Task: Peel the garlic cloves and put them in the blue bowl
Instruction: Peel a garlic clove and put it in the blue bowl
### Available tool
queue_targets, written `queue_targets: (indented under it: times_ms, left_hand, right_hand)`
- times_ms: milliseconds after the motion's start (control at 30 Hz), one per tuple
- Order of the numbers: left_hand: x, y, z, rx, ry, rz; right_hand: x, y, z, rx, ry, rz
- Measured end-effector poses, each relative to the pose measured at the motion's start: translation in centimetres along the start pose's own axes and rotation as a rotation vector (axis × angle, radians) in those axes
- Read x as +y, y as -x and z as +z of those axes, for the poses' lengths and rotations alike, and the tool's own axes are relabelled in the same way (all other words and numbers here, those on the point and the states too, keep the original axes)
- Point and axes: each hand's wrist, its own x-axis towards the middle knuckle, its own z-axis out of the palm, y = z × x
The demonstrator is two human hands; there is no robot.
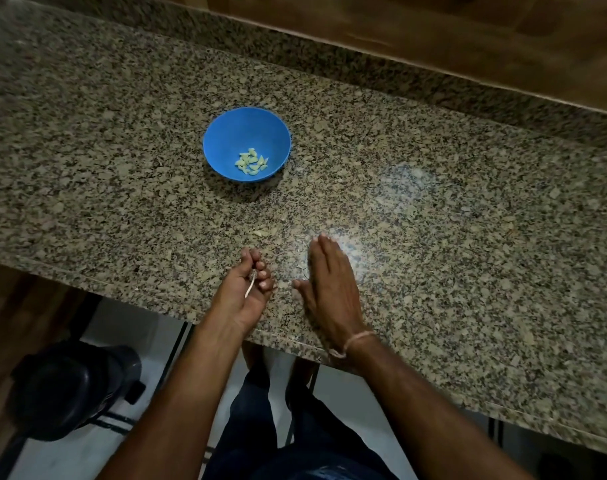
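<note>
A blue bowl [246,144] stands on the granite counter [433,202] and holds several peeled pale garlic cloves [252,161] at its bottom. My left hand [247,289] is at the counter's front edge, palm up, fingers curled round thin papery garlic skins [251,285]. My right hand [329,285] lies flat beside it with straight fingers on the counter, its edge turned toward the left hand. A small scrap of skin [259,233] lies on the counter in front of the hands.
A granite backsplash and a wooden wall [468,36] run along the counter's far side. Below the front edge, at the lower left, sits a black bin [70,389] on the floor. My legs in dark trousers are under the counter.
</note>
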Motion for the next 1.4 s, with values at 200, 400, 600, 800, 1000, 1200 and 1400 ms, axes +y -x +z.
queue_targets:
  times_ms: [200,400,600,800,1000,1200,1400]
  left_hand:
    - [-0.7,0.2,0.3,0.029,0.004,-0.015]
    - [-0.9,0.2,0.4,0.021,-0.013,-0.023]
    - [-0.6,-0.1,0.1,0.014,-0.001,-0.032]
    - [-0.4,0.0,0.1,0.016,0.005,-0.041]
    - [-0.1,0.0,-0.1,0.022,-0.006,-0.033]
    - [0.2,-0.1,-0.5,0.023,-0.005,-0.028]
    - [0.6,0.0,-0.7,0.008,-0.002,-0.037]
  right_hand:
    - [-0.4,1.2,-0.1,0.155,-0.101,-0.051]
    - [-1.6,0.8,0.5,0.126,0.011,-0.170]
    - [1.0,3.2,0.3,0.092,0.027,-0.151]
    - [-0.9,2.8,1.4,0.168,-0.005,-0.105]
    - [-2.4,0.6,1.6,0.124,0.019,-0.199]
    - [-2.6,-0.2,1.0,0.102,0.111,-0.222]
    - [-2.1,-0.7,0.9,0.124,0.136,-0.154]
